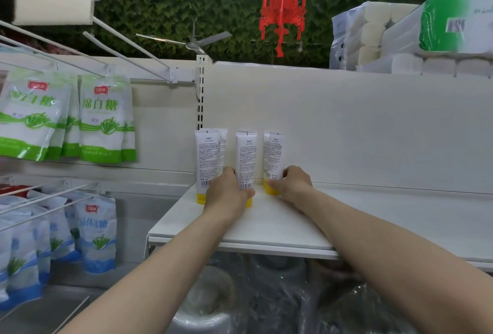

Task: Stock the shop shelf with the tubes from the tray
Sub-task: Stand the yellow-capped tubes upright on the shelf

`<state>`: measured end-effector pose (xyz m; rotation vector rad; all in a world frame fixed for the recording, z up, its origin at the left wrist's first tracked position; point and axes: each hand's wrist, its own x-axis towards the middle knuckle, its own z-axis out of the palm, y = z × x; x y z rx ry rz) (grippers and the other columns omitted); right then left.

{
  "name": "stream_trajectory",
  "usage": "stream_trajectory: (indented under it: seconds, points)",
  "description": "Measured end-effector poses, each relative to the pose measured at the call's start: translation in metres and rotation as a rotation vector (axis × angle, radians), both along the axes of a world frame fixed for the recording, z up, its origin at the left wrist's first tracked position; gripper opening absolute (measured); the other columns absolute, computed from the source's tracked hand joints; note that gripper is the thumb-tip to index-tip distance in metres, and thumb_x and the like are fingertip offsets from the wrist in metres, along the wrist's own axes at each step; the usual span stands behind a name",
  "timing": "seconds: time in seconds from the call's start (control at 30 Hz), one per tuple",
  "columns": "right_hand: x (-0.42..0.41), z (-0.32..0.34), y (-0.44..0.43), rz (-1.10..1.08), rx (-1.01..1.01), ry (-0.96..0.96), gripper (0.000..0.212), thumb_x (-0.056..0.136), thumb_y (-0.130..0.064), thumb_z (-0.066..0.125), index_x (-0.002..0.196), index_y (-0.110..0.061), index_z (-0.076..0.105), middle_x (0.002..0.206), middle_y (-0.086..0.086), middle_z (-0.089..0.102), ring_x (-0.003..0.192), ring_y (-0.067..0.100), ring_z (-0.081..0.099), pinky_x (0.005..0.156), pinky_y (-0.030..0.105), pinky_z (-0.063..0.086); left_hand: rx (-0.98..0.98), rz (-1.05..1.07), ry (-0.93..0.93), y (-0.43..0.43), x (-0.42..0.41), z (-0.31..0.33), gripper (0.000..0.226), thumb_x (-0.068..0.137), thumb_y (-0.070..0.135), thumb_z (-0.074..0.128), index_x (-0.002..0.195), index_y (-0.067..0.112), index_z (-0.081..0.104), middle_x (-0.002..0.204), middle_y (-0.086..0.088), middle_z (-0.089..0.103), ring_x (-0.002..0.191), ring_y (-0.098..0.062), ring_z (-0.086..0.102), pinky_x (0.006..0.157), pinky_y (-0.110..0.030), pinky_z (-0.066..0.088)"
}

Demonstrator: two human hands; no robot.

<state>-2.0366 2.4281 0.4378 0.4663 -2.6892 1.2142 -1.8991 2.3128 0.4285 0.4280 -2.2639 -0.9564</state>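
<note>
- A leaf wall (160, 8) of dark green fills the top of the view, above the shelving
- A plain white back panel (360, 125) stands upright behind the shelf and runs off to the right
- The white shelf (386, 216) juts out flat from that panel, and both bare forearms reach over its front edge
- Roll packs (386, 37) in clear wrap are stacked on top of the panel at the upper right, one with a green label
- Clear plastic wrap (266, 293) covers goods below the shelf; I cannot tell what they are
- Green bags (105, 120) hang from wire hooks on the left, with blue bags (97, 235) hanging on the row beneath
- A red lantern (284, 5) dangles in front of the leaves, with a ceiling fan (196, 40) to its left
- The left hand (229, 195) is curled round the lower part of the middle tube (246, 160), its thumb lying near the yellow cap
- The right hand (293, 184) grips the right tube (273, 155) at its base, thumb across the yellow cap
- All the tubes stand upright, cap down, at the shelf's back left corner, close to the panel
- The left tube (205, 157) stands free just beside the left hand, with a rear tube (222, 144) half hidden behind it
</note>
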Motion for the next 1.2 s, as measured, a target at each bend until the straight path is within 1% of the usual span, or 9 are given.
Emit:
stream_trajectory:
  seconds: [0.17, 0.4, 0.57, 0.7, 0.83, 0.93, 1.07, 1.13, 1.2]
  points:
    - [0.002, 0.0, 0.001, 0.0, -0.004, 0.007, 0.033, 0.082, -0.038, 0.075, 0.101, -0.015, 0.061, 0.108, 0.006, 0.066, 0.089, 0.022, 0.056, 0.073, 0.026, 0.041, 0.005, 0.002, -0.001, -0.001, -0.002, 0.0, 0.034, 0.085, 0.027, 0.071, 0.111, 0.013, 0.053, 0.117, -0.007, 0.061, 0.109, -0.029, 0.056, 0.09, -0.037, 0.047]
    - [0.008, 0.0, 0.002, -0.02, -0.023, 0.008, 0.029, 0.081, -0.038, 0.076, 0.091, -0.017, 0.058, 0.108, 0.007, 0.066, 0.095, 0.024, 0.06, 0.075, 0.027, 0.045, 0.016, -0.006, -0.015, -0.003, -0.007, -0.001, 0.037, 0.085, 0.029, 0.071, 0.112, 0.013, 0.052, 0.119, -0.008, 0.059, 0.111, -0.03, 0.054, 0.092, -0.039, 0.047]
    - [0.007, 0.0, 0.001, -0.03, -0.02, 0.009, 0.037, 0.08, -0.04, 0.075, 0.105, -0.015, 0.062, 0.112, 0.006, 0.067, 0.097, 0.024, 0.061, 0.075, 0.027, 0.044, 0.016, -0.01, -0.021, -0.006, -0.01, -0.002, 0.038, 0.086, 0.029, 0.07, 0.115, 0.013, 0.051, 0.122, -0.008, 0.059, 0.114, -0.031, 0.053, 0.093, -0.039, 0.046]
    - [0.007, -0.002, 0.002, -0.031, -0.008, 0.018, 0.038, 0.081, -0.04, 0.075, 0.107, -0.015, 0.061, 0.113, 0.005, 0.066, 0.101, 0.023, 0.061, 0.076, 0.026, 0.044, 0.014, -0.008, -0.028, -0.006, -0.012, -0.003, 0.039, 0.086, 0.029, 0.07, 0.116, 0.014, 0.05, 0.123, -0.008, 0.058, 0.113, -0.031, 0.053, 0.092, -0.039, 0.045]
    - [0.011, 0.001, 0.007, -0.027, -0.033, 0.006, 0.044, 0.083, -0.041, 0.074, 0.114, -0.014, 0.06, 0.117, 0.004, 0.065, 0.095, 0.02, 0.058, 0.076, 0.027, 0.042, 0.01, -0.014, -0.028, -0.004, -0.011, -0.003, 0.039, 0.088, 0.029, 0.069, 0.117, 0.014, 0.048, 0.123, -0.006, 0.059, 0.114, -0.029, 0.054, 0.09, -0.037, 0.045]
    - [0.02, 0.005, 0.021, -0.052, -0.069, 0.026, 0.06, 0.082, -0.045, 0.075, 0.128, -0.013, 0.053, 0.128, 0.004, 0.058, 0.111, 0.021, 0.056, 0.084, 0.029, 0.043, 0.02, 0.001, -0.022, -0.001, -0.003, 0.0, 0.043, 0.087, 0.031, 0.069, 0.118, 0.013, 0.046, 0.123, -0.007, 0.059, 0.114, -0.03, 0.054, 0.087, -0.037, 0.044]
    - [0.044, 0.009, 0.056, -0.039, 0.032, 0.1, 0.064, 0.083, -0.051, 0.07, 0.133, -0.015, 0.05, 0.135, 0.004, 0.054, 0.122, 0.024, 0.051, 0.097, 0.034, 0.045, -0.023, 0.045, 0.02, 0.011, 0.02, 0.008, 0.052, 0.088, 0.035, 0.068, 0.122, 0.01, 0.039, 0.125, -0.012, 0.057, 0.114, -0.034, 0.054, 0.078, -0.033, 0.037]
    - [0.057, 0.015, 0.083, -0.04, 0.106, 0.163, 0.063, 0.084, -0.054, 0.067, 0.133, -0.017, 0.051, 0.135, 0.003, 0.055, 0.125, 0.025, 0.048, 0.102, 0.039, 0.044, -0.054, 0.058, 0.066, 0.021, 0.031, 0.01, 0.056, 0.088, 0.035, 0.068, 0.126, 0.009, 0.037, 0.128, -0.013, 0.055, 0.115, -0.034, 0.052, 0.081, -0.035, 0.038]
    - [0.069, 0.022, 0.117, -0.055, 0.145, 0.215, 0.063, 0.083, -0.057, 0.066, 0.131, -0.019, 0.053, 0.133, 0.003, 0.056, 0.126, 0.025, 0.047, 0.102, 0.04, 0.043, -0.06, 0.068, 0.121, 0.032, 0.041, 0.009, 0.061, 0.087, 0.035, 0.068, 0.131, 0.008, 0.036, 0.134, -0.012, 0.051, 0.121, -0.034, 0.05, 0.091, -0.039, 0.04]
